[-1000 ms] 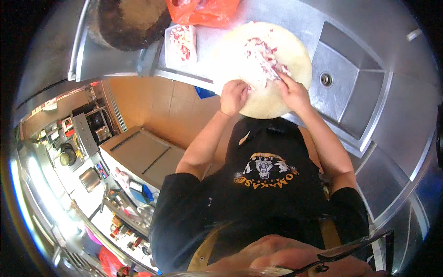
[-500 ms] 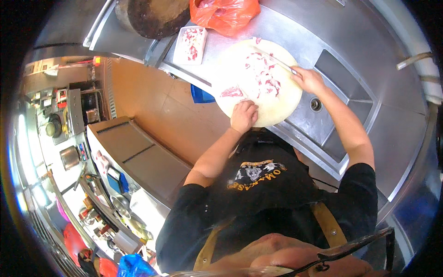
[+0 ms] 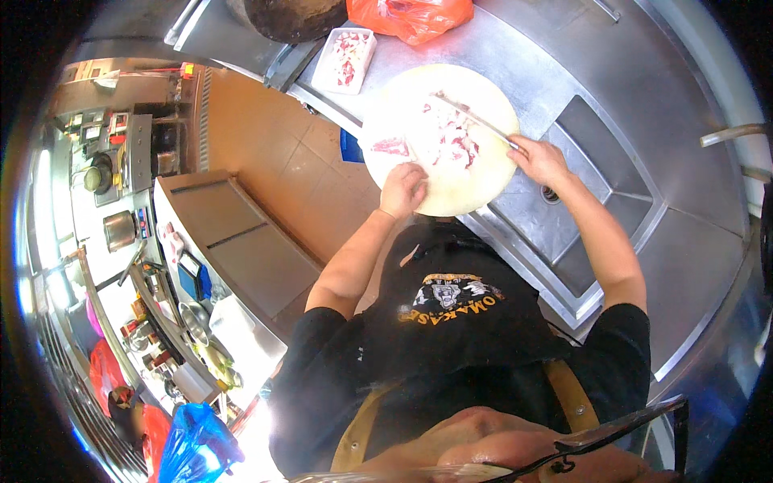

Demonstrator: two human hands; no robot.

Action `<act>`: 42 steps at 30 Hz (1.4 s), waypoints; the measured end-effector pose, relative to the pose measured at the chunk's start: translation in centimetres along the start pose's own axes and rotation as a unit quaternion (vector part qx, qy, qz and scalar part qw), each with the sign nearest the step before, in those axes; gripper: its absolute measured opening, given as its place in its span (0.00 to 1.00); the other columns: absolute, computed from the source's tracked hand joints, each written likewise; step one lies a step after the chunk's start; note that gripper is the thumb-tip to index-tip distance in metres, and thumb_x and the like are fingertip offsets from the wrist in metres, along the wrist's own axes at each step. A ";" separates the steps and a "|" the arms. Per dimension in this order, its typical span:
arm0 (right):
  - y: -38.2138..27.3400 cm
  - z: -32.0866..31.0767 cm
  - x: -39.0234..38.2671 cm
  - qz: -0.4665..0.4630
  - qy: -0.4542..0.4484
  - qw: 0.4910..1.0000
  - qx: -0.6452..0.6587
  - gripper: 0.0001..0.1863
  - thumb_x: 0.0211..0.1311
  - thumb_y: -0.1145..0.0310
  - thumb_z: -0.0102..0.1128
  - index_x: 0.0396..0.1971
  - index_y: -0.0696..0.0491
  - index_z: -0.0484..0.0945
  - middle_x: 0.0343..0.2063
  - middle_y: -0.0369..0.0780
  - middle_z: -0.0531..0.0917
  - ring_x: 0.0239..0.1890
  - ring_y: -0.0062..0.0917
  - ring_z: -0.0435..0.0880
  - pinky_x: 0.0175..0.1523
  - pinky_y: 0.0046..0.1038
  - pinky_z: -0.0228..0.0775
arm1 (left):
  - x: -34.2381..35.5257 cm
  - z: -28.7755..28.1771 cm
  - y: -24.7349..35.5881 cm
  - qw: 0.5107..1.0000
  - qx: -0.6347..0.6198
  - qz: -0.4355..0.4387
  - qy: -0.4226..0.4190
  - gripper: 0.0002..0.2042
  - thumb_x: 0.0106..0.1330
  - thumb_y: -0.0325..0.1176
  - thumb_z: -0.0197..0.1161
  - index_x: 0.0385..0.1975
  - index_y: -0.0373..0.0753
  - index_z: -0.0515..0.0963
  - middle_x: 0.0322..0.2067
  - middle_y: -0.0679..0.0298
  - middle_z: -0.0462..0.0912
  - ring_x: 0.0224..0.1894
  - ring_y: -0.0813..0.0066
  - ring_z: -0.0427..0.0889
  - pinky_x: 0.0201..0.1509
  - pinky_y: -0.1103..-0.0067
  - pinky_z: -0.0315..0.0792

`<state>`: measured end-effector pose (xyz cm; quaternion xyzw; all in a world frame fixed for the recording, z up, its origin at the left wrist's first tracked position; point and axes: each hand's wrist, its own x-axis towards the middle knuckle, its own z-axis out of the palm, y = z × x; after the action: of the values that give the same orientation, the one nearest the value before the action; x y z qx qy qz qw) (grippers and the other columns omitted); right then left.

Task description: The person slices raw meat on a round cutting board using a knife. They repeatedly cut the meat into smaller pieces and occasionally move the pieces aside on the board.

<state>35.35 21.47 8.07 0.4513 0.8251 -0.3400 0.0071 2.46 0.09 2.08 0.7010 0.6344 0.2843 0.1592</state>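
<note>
A round, pale cutting board point(image 3: 475, 189) lies on the metal counter. My right hand point(image 3: 538, 159) is wrapped round the handle of a knife point(image 3: 475, 119), whose blade slants across the board to the far left. Cut pieces of red-and-white meat point(image 3: 455, 146) are scattered under and just nearer than the blade. A larger piece of meat point(image 3: 392, 146) lies at the board's left side. My left hand point(image 3: 405, 190) rests at the board's near left edge, just below that piece. Its fingers are curled in; whether they pinch anything is hidden by glare and the hand.
A white tub point(image 3: 345, 60) with cut meat stands beyond the board on the left. Behind it are a dark round pan point(image 3: 296, 18) and an orange-red plastic bag point(image 3: 409, 18). A steel sink point(image 3: 584, 165) lies right of the board. Something blue point(image 3: 351, 147) sits below the counter's left edge.
The whole view has shifted a little. My left hand has moved left along the board's near edge, and the knife has come slightly nearer across the cut meat.
</note>
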 end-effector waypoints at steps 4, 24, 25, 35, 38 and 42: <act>-0.5 -2.0 -0.4 0.017 0.008 1.000 0.019 0.25 0.72 0.45 0.62 0.63 0.40 0.82 0.41 0.38 0.92 0.44 0.37 0.92 0.48 0.39 0.83 | 0.1 0.3 0.4 0.990 -0.056 -0.107 0.074 0.10 0.62 0.26 0.66 0.43 0.37 0.84 0.42 0.53 0.86 0.49 0.47 0.83 0.57 0.60 0.77; 5.1 12.7 -13.7 0.245 0.017 0.630 0.737 0.19 0.83 0.49 0.50 0.38 0.49 0.73 0.22 0.36 0.77 0.15 0.20 0.71 0.19 0.22 0.62 | 12.4 5.3 5.0 0.965 0.050 -0.258 -0.023 0.23 0.65 0.49 0.71 0.55 0.43 0.85 0.59 0.47 0.79 0.60 0.47 0.80 0.64 0.56 0.75; 4.4 14.2 -13.3 0.257 -0.004 0.648 0.717 0.19 0.83 0.48 0.51 0.38 0.48 0.73 0.23 0.35 0.77 0.15 0.19 0.71 0.18 0.22 0.61 | 11.6 5.8 5.0 0.973 0.023 -0.230 -0.006 0.24 0.64 0.49 0.72 0.55 0.42 0.85 0.59 0.47 0.79 0.59 0.46 0.79 0.64 0.56 0.75; -8.1 15.0 -9.9 0.186 -0.053 0.740 0.644 0.14 0.85 0.57 0.51 0.53 0.52 0.75 0.23 0.34 0.76 0.17 0.19 0.72 0.21 0.23 0.67 | 11.2 6.2 4.2 0.942 -0.072 -0.174 0.279 0.19 0.59 0.34 0.74 0.51 0.39 0.83 0.55 0.50 0.80 0.58 0.46 0.78 0.65 0.58 0.71; -10.0 11.8 -9.3 0.146 -0.029 0.771 0.619 0.13 0.85 0.59 0.50 0.56 0.51 0.76 0.23 0.33 0.76 0.16 0.18 0.72 0.21 0.22 0.67 | 13.0 3.1 5.7 0.915 -0.107 -0.158 0.355 0.20 0.58 0.34 0.76 0.50 0.39 0.84 0.53 0.51 0.81 0.58 0.46 0.78 0.65 0.59 0.71; -14.1 7.9 -7.0 0.061 -0.006 0.809 0.584 0.14 0.85 0.59 0.50 0.57 0.51 0.76 0.23 0.33 0.78 0.16 0.17 0.74 0.21 0.20 0.67 | 16.2 -4.0 5.9 0.889 -0.152 -0.137 0.410 0.20 0.56 0.34 0.77 0.49 0.39 0.85 0.54 0.51 0.81 0.60 0.47 0.78 0.65 0.59 0.72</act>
<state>26.56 6.73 12.09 0.4179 0.4416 -0.7594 -0.2316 5.35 14.60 11.90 0.3953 0.6817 0.6151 0.0267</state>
